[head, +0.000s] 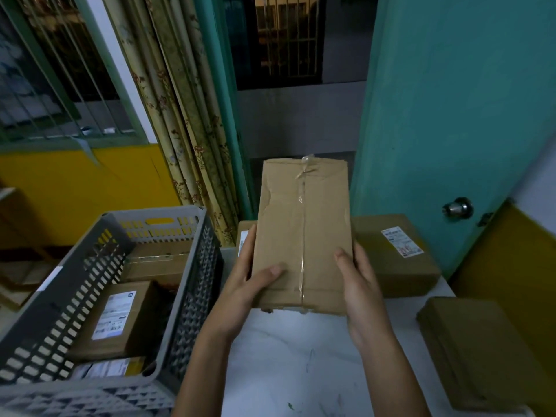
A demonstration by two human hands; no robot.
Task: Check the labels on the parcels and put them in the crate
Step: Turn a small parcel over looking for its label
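Crate (192,266) with three labelled parcels (120,314) inside, beside table (301,371)

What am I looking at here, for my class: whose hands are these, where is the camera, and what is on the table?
There is one picture, from a camera worn on a person's head, looking down. No machine: the left hand and right hand each have a grip on a taped brown parcel, held above a white table. The side facing us shows no label. A grey crate on the left holds labelled parcels. More boxes lie on the table, including a labelled box.
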